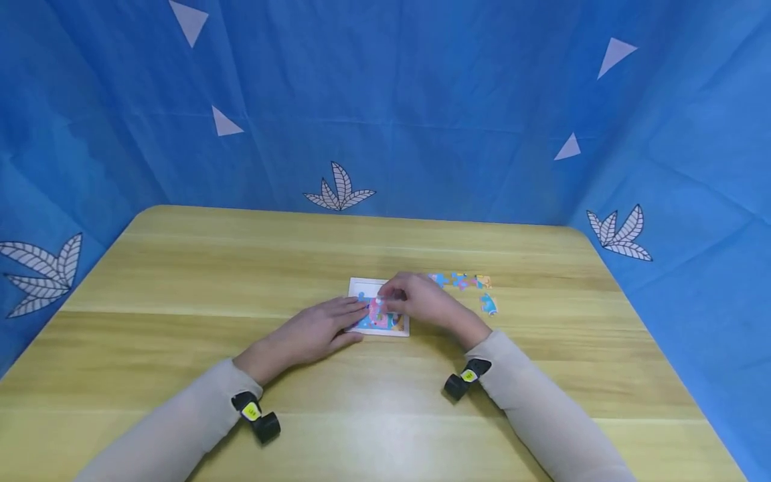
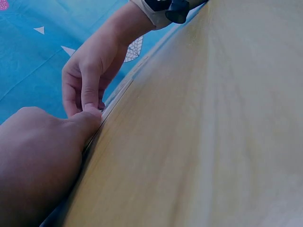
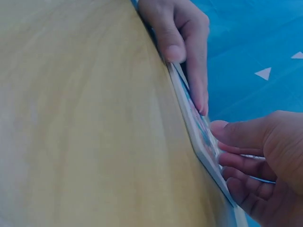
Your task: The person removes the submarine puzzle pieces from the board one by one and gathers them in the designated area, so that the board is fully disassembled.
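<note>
A small jigsaw puzzle in a white frame tray (image 1: 363, 286) lies on the table, its lower part filled with pink, blue and orange pieces. My left hand (image 1: 319, 329) rests at its left side, fingers straight across the pieces and thumb near the bottom edge. From the right, my right hand (image 1: 424, 301) reaches over the tray, thumb and fingertips bent down and pinching what looks like a puzzle piece, mostly hidden by the fingers. In the right wrist view, the thumb (image 3: 236, 132) and curled fingers sit close above the tray's edge (image 3: 203, 156).
Several loose puzzle pieces (image 1: 464, 281) lie right of the tray, behind my right hand. A separate blue piece (image 1: 488, 304) lies nearer me. The wooden table (image 1: 373, 402) ends at a blue cloth backdrop (image 1: 421, 120) behind and at both sides.
</note>
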